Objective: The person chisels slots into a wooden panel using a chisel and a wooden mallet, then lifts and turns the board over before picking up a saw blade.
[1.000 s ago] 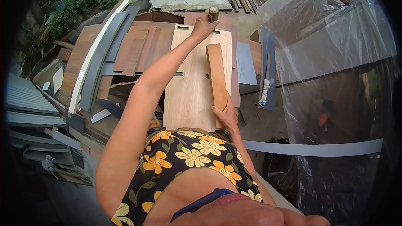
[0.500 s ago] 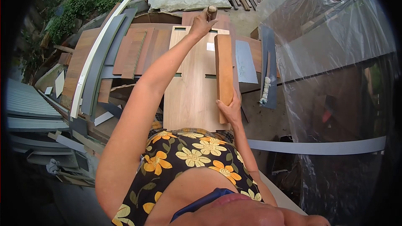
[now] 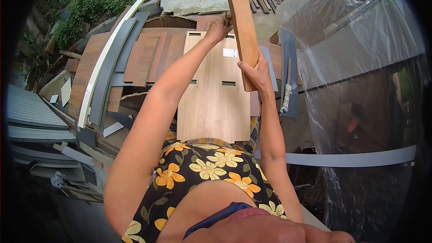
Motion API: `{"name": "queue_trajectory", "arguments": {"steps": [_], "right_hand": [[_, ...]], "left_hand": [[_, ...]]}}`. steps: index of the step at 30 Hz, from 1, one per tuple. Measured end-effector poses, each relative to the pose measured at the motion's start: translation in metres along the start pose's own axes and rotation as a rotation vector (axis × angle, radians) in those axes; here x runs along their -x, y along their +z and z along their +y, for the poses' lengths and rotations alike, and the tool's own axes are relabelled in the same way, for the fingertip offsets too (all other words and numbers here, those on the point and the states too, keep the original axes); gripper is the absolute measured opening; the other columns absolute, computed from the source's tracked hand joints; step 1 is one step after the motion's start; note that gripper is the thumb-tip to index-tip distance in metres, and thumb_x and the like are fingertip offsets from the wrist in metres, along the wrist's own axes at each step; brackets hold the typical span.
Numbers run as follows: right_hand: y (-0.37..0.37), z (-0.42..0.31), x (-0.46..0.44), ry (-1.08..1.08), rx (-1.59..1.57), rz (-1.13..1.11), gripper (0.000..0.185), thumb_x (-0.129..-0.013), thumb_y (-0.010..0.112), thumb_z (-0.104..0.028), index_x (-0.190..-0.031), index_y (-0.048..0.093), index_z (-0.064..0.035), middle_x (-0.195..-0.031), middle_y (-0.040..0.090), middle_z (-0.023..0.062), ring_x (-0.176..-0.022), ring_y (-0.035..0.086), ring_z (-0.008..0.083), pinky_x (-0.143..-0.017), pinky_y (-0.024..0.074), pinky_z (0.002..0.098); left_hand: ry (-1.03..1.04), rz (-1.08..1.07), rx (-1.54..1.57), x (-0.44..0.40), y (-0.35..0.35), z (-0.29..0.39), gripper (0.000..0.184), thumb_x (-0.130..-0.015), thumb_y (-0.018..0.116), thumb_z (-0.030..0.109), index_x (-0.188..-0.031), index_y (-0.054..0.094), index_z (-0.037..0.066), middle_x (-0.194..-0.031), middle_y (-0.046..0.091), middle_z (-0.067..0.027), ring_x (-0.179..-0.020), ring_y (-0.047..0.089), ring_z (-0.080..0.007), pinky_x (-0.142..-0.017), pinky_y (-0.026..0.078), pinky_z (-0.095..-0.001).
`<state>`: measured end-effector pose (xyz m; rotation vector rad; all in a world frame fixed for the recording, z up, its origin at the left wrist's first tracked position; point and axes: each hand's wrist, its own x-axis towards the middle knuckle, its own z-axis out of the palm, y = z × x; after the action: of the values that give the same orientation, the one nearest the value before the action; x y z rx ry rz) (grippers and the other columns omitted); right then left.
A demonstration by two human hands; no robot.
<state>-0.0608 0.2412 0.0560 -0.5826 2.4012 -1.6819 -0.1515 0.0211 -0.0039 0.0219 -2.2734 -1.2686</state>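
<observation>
A pale wood-grain panel (image 3: 211,103) lies lengthwise in front of me, over my lap, with dark slots cut in it and a white label (image 3: 230,52). My left hand (image 3: 218,29) is closed round the round wooden handle of a chisel (image 3: 228,17) at the panel's far end, near the far right slot. Its blade is hidden. My right hand (image 3: 258,73) grips the near end of a long brown wooden block (image 3: 243,31). The block is raised above the panel, its upper part right beside the chisel handle; whether they touch I cannot tell.
Brown and grey boards (image 3: 139,58) are stacked to the left, with a long white strip (image 3: 110,58) on top. Clear plastic sheeting (image 3: 351,54) hangs at the right. A grey band (image 3: 342,158) crosses low on the right. A concrete slab (image 3: 195,0) lies beyond the panel.
My right hand has lifted the wooden block up and away from me, so it now stands beside the chisel handle. My left hand has stayed at nearly the same place.
</observation>
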Motion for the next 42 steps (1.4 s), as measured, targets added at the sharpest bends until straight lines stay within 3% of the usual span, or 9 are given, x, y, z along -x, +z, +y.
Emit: {"name": "queue_trajectory", "arguments": {"steps": [4, 8, 24, 32, 35, 36, 40, 42], "right_hand": [[0.001, 0.014, 0.014, -0.007, -0.051, 0.025, 0.078, -0.069, 0.072, -0.019, -0.138, 0.042, 0.0007, -0.114, 0.062, 0.0159, -0.100, 0.062, 0.0232, -0.088, 0.0500, 0.0349], [-0.006, 0.020, 0.029, -0.013, -0.100, 0.056, 0.076, -0.071, 0.072, -0.018, -0.137, 0.041, 0.0036, -0.112, 0.063, 0.0147, -0.098, 0.062, 0.0210, -0.088, 0.0496, 0.0330], [-0.017, -0.019, 0.034, -0.146, -0.037, 0.113, 0.077, -0.070, 0.072, -0.014, -0.139, 0.040, 0.0015, -0.113, 0.063, 0.0148, -0.099, 0.062, 0.0219, -0.088, 0.0498, 0.0340], [-0.011, -0.004, 0.018, 0.000, -0.001, 0.018, 0.078, -0.068, 0.071, -0.017, -0.139, 0.042, -0.0008, -0.116, 0.062, 0.0158, -0.102, 0.062, 0.0233, -0.089, 0.0495, 0.0351], [-0.012, -0.005, 0.030, 0.001, -0.008, 0.039, 0.077, -0.068, 0.071, -0.017, -0.138, 0.043, -0.0004, -0.115, 0.062, 0.0158, -0.102, 0.062, 0.0231, -0.090, 0.0493, 0.0347], [-0.015, -0.004, 0.031, -0.005, -0.001, 0.052, 0.077, -0.069, 0.071, -0.017, -0.138, 0.043, -0.0002, -0.115, 0.063, 0.0157, -0.101, 0.062, 0.0230, -0.090, 0.0492, 0.0345], [-0.021, -0.004, 0.037, -0.038, -0.019, 0.064, 0.077, -0.069, 0.071, -0.017, -0.138, 0.043, 0.0006, -0.114, 0.063, 0.0154, -0.100, 0.062, 0.0226, -0.089, 0.0493, 0.0346], [-0.022, -0.005, 0.039, -0.062, -0.035, 0.082, 0.076, -0.069, 0.071, -0.017, -0.137, 0.043, 0.0007, -0.113, 0.063, 0.0152, -0.099, 0.063, 0.0226, -0.089, 0.0495, 0.0348]], "left_hand": [[0.007, -0.054, 0.024, 0.001, -0.001, 0.005, 0.032, -0.079, 0.073, 0.014, -0.106, 0.057, 0.006, -0.088, 0.067, -0.0116, -0.081, 0.065, -0.0264, -0.075, 0.050, -0.0365], [-0.019, -0.053, -0.121, -0.005, -0.003, 0.021, 0.039, -0.078, 0.074, 0.017, -0.110, 0.056, 0.004, -0.096, 0.067, -0.0201, -0.091, 0.064, -0.0372, -0.079, 0.049, -0.0415], [0.026, -0.004, 0.013, -0.003, 0.006, 0.015, 0.035, -0.080, 0.074, 0.017, -0.106, 0.054, 0.003, -0.088, 0.065, -0.0184, -0.085, 0.064, -0.0365, -0.074, 0.049, -0.0419], [0.052, -0.015, 0.074, -0.002, 0.016, 0.010, 0.024, -0.082, 0.071, 0.016, -0.099, 0.059, 0.003, -0.079, 0.066, -0.0146, -0.070, 0.065, -0.0307, -0.068, 0.051, -0.0396], [0.086, -0.031, -0.055, -0.002, 0.009, 0.024, 0.024, -0.082, 0.070, 0.016, -0.099, 0.060, 0.003, -0.079, 0.067, -0.0130, -0.066, 0.065, -0.0277, -0.067, 0.051, -0.0395], [-0.021, -0.116, -0.039, -0.003, 0.002, 0.037, 0.028, -0.081, 0.072, 0.016, -0.103, 0.060, 0.003, -0.084, 0.068, -0.0130, -0.073, 0.067, -0.0262, -0.071, 0.051, -0.0380], [-0.038, -0.027, 0.019, -0.005, -0.001, 0.044, 0.037, -0.077, 0.076, 0.012, -0.108, 0.058, 0.004, -0.093, 0.067, -0.0156, -0.089, 0.066, -0.0276, -0.078, 0.050, -0.0356], [-0.016, 0.009, -0.012, -0.007, 0.003, 0.037, 0.037, -0.077, 0.076, 0.011, -0.108, 0.058, 0.004, -0.093, 0.067, -0.0151, -0.088, 0.066, -0.0274, -0.078, 0.050, -0.0358]]}}
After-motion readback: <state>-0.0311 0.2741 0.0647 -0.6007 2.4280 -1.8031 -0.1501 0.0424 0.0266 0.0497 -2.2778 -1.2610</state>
